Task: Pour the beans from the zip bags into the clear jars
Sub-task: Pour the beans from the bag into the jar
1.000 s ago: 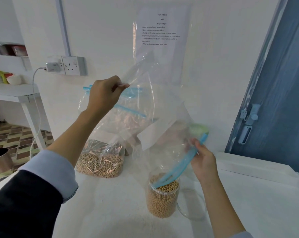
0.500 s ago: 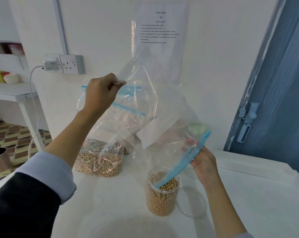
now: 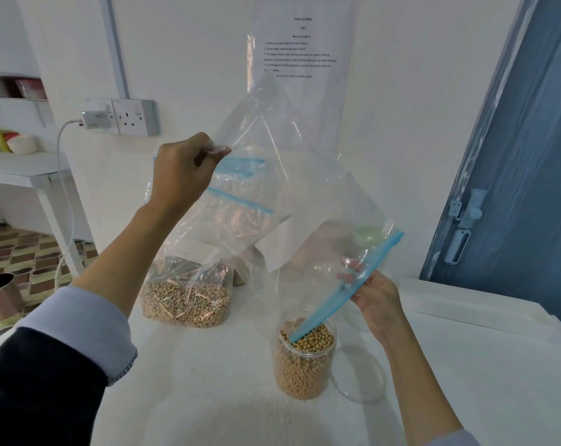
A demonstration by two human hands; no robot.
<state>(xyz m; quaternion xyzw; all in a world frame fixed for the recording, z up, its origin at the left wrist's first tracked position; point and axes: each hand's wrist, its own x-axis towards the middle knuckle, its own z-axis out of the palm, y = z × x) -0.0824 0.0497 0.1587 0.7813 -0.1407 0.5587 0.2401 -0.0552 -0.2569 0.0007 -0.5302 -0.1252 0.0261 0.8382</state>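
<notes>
From the head camera, your left hand (image 3: 184,175) pinches a bottom corner of the empty zip bag (image 3: 305,175), raised up and to the left of the clear jar (image 3: 305,365). Your right hand (image 3: 374,296) grips the bag's blue zip edge (image 3: 343,291) just above and right of the jar, the zip's lower end dipping into its mouth. The jar is nearly full of beans. A second bag of beans (image 3: 186,297) lies behind and left of the jar; a clear lid (image 3: 359,375) rests just right of it.
</notes>
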